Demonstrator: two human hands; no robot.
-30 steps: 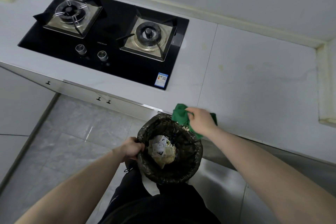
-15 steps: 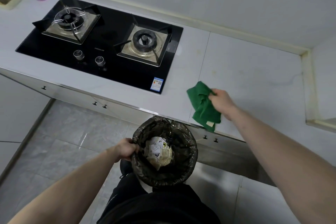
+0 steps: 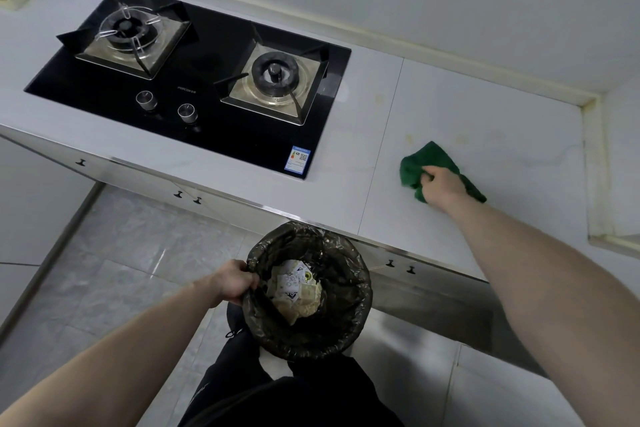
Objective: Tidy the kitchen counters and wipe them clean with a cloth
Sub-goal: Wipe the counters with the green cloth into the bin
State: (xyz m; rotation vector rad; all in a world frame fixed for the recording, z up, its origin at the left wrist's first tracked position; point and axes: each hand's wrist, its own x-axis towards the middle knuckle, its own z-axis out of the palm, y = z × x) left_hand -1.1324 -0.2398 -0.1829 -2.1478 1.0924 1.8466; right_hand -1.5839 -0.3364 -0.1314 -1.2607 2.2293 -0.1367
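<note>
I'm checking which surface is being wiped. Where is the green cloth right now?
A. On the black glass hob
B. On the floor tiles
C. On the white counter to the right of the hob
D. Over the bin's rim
C: the right hand grips the green cloth on the white counter, right of the hob.

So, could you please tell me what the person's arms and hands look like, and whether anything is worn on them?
Both forearms are bare, with no sleeves in view. The left hand and the right hand wear no gloves, and no watch, ring or bracelet shows. Lower down, dark trousers are visible.
</note>
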